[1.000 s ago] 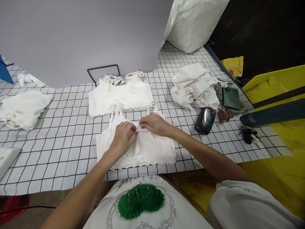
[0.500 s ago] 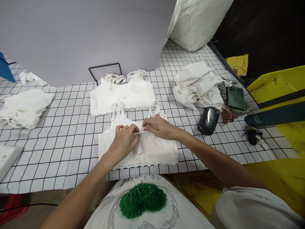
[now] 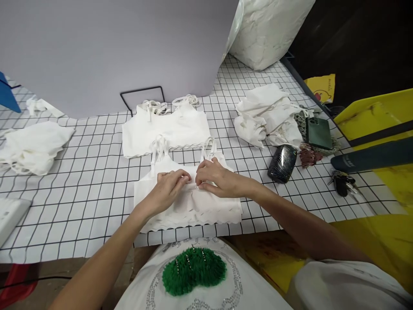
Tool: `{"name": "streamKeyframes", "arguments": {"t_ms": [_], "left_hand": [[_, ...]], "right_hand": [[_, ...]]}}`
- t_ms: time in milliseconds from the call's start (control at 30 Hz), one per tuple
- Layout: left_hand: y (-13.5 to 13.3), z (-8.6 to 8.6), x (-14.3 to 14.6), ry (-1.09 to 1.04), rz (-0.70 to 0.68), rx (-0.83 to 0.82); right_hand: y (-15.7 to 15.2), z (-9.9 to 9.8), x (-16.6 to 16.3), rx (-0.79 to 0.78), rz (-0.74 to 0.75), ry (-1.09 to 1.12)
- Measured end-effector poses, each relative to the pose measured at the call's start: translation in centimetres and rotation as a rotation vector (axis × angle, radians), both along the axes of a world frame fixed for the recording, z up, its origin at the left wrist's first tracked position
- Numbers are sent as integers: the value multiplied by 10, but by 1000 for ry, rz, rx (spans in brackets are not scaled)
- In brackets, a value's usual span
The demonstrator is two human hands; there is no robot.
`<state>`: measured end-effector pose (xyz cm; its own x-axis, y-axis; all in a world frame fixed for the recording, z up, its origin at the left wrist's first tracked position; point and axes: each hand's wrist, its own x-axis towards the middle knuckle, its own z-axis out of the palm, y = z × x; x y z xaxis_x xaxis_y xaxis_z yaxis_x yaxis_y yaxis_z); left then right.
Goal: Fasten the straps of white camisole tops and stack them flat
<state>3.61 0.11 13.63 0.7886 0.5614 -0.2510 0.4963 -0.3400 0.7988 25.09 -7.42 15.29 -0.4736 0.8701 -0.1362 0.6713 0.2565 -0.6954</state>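
A white strappy bra top (image 3: 193,212) with a scalloped hem lies flat at the table's near side, its straps pointing away from me. My left hand (image 3: 171,186) rests over its middle, thumb and fingers drawn together at the neckline fabric. Close beside it, my right hand (image 3: 214,177) pinches the same edge with curled fingers. What exactly sits between the fingertips is partly hidden. Just beyond lies a second white bra top (image 3: 167,129), spread out with its straps bunched at the top.
White garments lie crumpled at the left (image 3: 32,144) and in a heap (image 3: 271,112) at the right. Near that heap are a black ribbed case (image 3: 283,163), a green phone (image 3: 319,132), keys (image 3: 344,183) and a dark bottle (image 3: 371,156). A grey panel (image 3: 112,47) stands behind.
My right hand has shifted slightly toward me and to the right along the bra top's edge. The fingertips of both hands now sit lower on the fabric.
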Motion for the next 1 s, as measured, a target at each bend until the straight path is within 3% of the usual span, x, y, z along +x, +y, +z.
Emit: {"name": "streamKeyframes", "arguments": {"t_ms": [267,433,533,633,767,933,1000], "left_hand": [[1,-2,-4,-94,-32,-12],[1,-2,-4,-114,19,-42],[9,-1,0,-105,-21,-94],[15,-1,1,-82,-84,-170],[12,-4,-3,-103,-11,-231],[-1,-9,-5,-259,82,-219],[-6,-12,-6,-298,105,-215]], "right_hand": [[-11,-11,-4,202,30,-85],[-19,-23,-11,585,-28,-221],[-27,-29,-12,806,-13,-295],[-35,-34,-12,900,41,-306],[-39,-32,-13,798,20,-212],[-26,-25,-12,427,-261,97],[-17,-23,-9,297,-296,130]]}}
